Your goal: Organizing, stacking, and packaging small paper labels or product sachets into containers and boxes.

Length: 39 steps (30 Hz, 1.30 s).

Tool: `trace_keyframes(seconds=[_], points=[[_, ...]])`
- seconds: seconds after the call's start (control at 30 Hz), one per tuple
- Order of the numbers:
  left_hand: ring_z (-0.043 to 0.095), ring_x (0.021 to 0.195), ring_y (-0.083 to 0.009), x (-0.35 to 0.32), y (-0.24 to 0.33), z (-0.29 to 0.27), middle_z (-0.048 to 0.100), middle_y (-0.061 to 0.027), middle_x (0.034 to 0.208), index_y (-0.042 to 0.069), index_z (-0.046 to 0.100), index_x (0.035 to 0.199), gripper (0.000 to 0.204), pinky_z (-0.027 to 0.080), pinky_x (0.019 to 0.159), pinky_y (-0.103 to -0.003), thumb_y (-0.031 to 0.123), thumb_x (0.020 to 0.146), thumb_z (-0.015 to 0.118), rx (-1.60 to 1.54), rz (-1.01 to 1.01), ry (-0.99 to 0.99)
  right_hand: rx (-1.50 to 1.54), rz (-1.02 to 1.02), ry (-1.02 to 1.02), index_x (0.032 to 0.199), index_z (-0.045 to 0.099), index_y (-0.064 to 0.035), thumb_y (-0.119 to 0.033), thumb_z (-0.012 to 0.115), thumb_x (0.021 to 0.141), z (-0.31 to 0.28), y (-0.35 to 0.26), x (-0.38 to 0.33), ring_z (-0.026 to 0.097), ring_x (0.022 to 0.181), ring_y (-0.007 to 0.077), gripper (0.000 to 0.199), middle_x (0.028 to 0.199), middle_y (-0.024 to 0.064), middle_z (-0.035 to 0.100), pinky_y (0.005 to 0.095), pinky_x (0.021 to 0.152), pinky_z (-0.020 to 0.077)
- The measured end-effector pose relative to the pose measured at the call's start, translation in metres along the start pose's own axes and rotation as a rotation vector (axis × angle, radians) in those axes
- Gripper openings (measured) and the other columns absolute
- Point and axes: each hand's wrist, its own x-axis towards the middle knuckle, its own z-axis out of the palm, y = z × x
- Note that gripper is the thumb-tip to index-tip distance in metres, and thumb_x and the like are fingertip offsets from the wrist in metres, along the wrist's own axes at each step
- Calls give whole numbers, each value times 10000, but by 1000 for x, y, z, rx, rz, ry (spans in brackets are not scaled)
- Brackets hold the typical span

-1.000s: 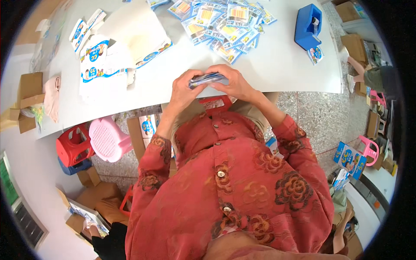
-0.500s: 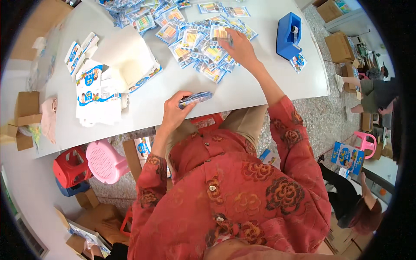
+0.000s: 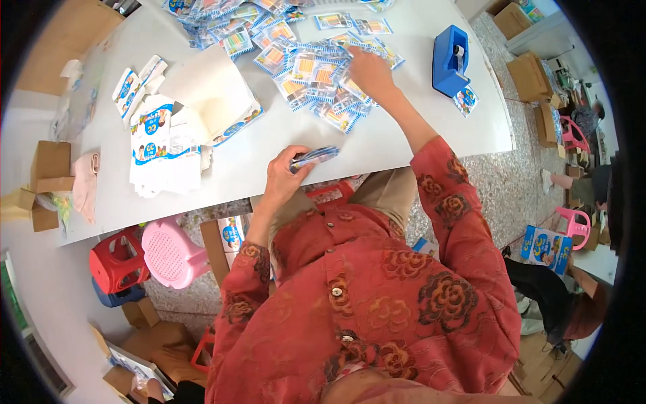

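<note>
My left hand (image 3: 285, 176) is closed around a small stack of clear plastic packets with blue-striped ends (image 3: 315, 159), held on edge just above the table's near edge. My right hand (image 3: 371, 74) reaches down over the right side of a loose heap of similar packets (image 3: 306, 67). Yellow, orange and green strips show through the clear film of the packets. The right hand's fingers point down and are smeared, so what they grip, if anything, is not visible.
Flat printed white-and-blue cartons (image 3: 165, 145) lie on the table at left, beside an opened carton (image 3: 219, 94). A blue tape dispenser (image 3: 450, 60) stands at right. More packets (image 3: 225, 20) are heaped at the far edge. Stools (image 3: 171, 252) stand below left; other people are at right.
The right hand's spread fingers have drawn together and turned down over the heap. The left hand still holds its stack. The whole view has shifted slightly.
</note>
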Motion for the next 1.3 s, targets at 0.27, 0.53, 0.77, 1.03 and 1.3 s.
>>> trace_keyframes(seconds=[0.27,0.53,0.77,1.03,1.3], points=[[507,1137,-318,-1,6,-1,531,-131,1244,84,647,924,269,380,972,-433,92,681,763,317,306,187,515,-560,234,1097,625,-64,-4,540,813,24,-24,-84,621,894,329,302,983,140,646,389,808,500],[587,1018,-305,2,-5,-8,593,-128,1138,72,632,1003,374,475,869,-366,13,649,736,292,245,-8,945,-535,-436,1067,630,-26,-133,629,794,17,-34,-100,618,888,318,293,1006,143,635,376,804,497],[616,898,-284,9,14,-7,625,-99,993,31,608,1013,332,496,772,-336,10,702,719,181,135,49,165,-157,427,1186,565,-25,-178,695,748,7,16,-59,556,1051,335,482,1100,155,604,382,904,454],[598,887,-286,9,19,-13,602,-97,959,37,617,989,281,491,762,-358,36,718,696,219,190,-75,272,-333,409,1055,636,-76,-81,686,703,10,-11,-74,549,984,279,355,1036,74,590,404,841,443],[594,870,-294,7,17,-9,602,-97,949,42,627,971,260,486,762,-364,50,721,702,242,207,-55,212,-513,544,856,682,-118,-103,625,731,13,-36,-90,555,967,208,139,974,8,596,351,822,443]])
